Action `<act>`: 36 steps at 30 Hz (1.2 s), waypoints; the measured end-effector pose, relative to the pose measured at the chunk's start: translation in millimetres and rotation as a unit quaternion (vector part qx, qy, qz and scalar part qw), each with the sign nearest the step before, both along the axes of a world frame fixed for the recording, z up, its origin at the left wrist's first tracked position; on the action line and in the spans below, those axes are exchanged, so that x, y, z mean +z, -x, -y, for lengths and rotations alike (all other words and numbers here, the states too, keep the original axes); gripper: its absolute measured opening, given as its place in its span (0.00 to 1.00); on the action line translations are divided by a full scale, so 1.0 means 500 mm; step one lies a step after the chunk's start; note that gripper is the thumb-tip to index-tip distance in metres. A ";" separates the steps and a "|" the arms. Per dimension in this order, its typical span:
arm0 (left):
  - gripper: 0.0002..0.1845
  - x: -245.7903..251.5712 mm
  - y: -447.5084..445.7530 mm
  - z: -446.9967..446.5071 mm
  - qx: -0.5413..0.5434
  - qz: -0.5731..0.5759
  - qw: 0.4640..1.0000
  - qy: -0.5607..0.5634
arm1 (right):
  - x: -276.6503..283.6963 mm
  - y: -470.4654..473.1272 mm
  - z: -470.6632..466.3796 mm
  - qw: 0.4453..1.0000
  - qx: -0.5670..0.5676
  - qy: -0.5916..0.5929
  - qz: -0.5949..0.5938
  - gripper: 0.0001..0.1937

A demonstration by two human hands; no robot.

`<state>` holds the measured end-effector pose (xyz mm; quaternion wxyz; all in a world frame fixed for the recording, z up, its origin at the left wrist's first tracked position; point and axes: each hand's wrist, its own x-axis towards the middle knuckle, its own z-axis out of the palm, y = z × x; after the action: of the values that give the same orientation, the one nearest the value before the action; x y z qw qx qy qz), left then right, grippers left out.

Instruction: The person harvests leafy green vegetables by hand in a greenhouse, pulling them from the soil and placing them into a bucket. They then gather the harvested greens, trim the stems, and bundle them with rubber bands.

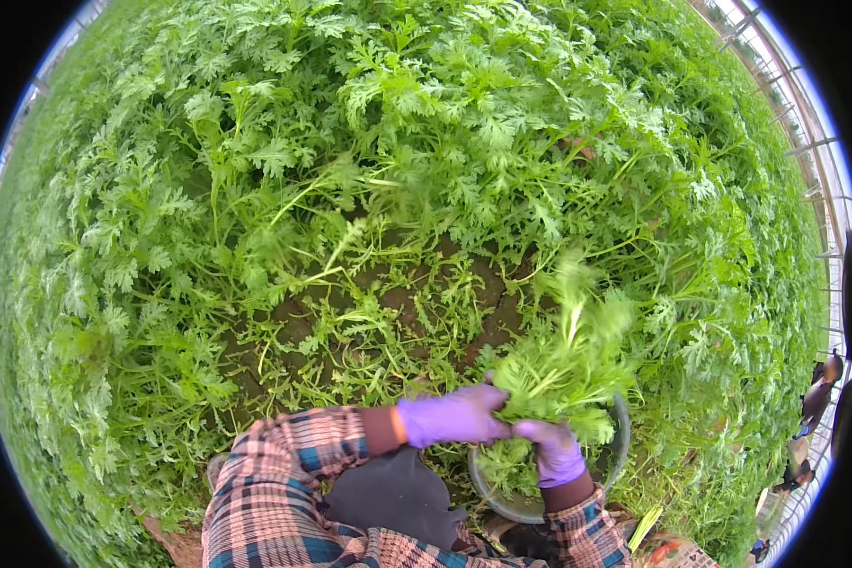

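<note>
Both my hands wear purple gloves and meet over a round grey tub (pixel 500 500). My left hand (pixel 454 415) grips the stem end of a bunch of leafy greens (pixel 568 355), which look like crown daisy. From the near side, my right hand (pixel 554 451) closes on the base of the same bunch. Its leaves fan up and away from me, blurred by motion. More cut greens (pixel 508 465) show inside the tub below my hands. The stems within my grip are mostly hidden.
Dense standing greens (pixel 433 85) surround me. Before me, a patch of soil (pixel 397 298) carries cut stubble and loose leaves. A printed carton or bag (pixel 674 550) lies at lower right. Another person (pixel 816 397) is near the greenhouse wall (pixel 834 284) at far right.
</note>
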<state>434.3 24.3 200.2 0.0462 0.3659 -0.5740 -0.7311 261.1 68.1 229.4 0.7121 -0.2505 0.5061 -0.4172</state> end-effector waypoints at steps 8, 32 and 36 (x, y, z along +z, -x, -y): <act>0.36 -0.070 0.040 -0.011 0.073 -0.156 0.965 -0.197 | -0.018 0.035 0.035 0.990 -0.097 0.076 0.074 0.12; 0.09 -0.200 -0.224 0.316 0.706 -0.236 0.665 -0.061 | 0.007 0.064 -0.037 0.992 -0.036 -0.055 0.106 0.13; 0.07 -0.217 -0.235 0.376 0.726 -0.228 0.645 -0.075 | 0.004 0.045 -0.057 0.993 -0.020 -0.102 0.064 0.15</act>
<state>552.0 -163.9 91.5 0.6639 0.4891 -0.0389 -0.5643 238.6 96.8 231.4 0.7566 -0.1395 0.5037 -0.3929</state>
